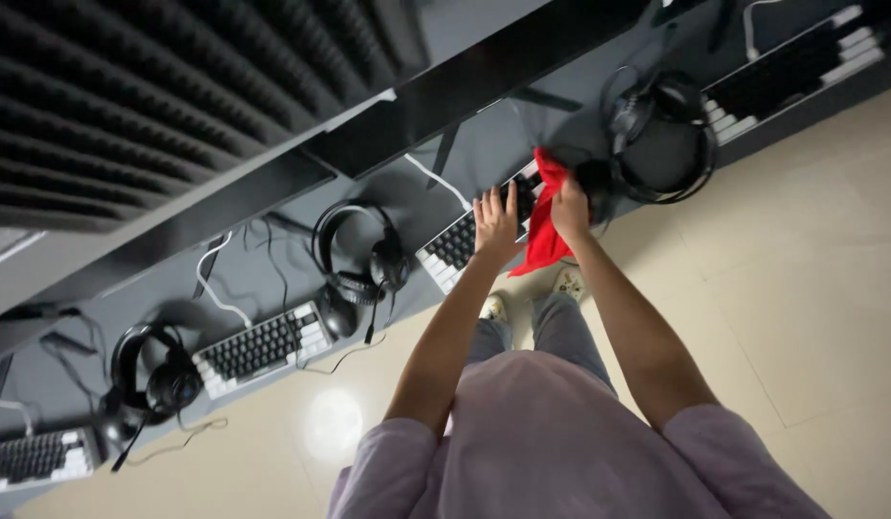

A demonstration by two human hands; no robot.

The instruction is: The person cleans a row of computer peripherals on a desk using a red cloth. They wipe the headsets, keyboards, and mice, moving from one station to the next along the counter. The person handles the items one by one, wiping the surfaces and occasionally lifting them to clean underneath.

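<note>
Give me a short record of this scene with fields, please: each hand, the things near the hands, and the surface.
left hand: flat on the keyboard, fingers spread
right hand: closed on a red cloth at the keyboard's right end
near the hands: black headset to the right, another headset to the left
surface: long grey desk with more keyboards and headsets in a row
floor: pale tiles

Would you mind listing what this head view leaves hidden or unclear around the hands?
- Keyboard: right end hidden by the red cloth and left hand.
- Right hand: fingers buried in the cloth.
- Key legends: too small.
- Far-left keyboard: cut off by the frame edge.
</note>
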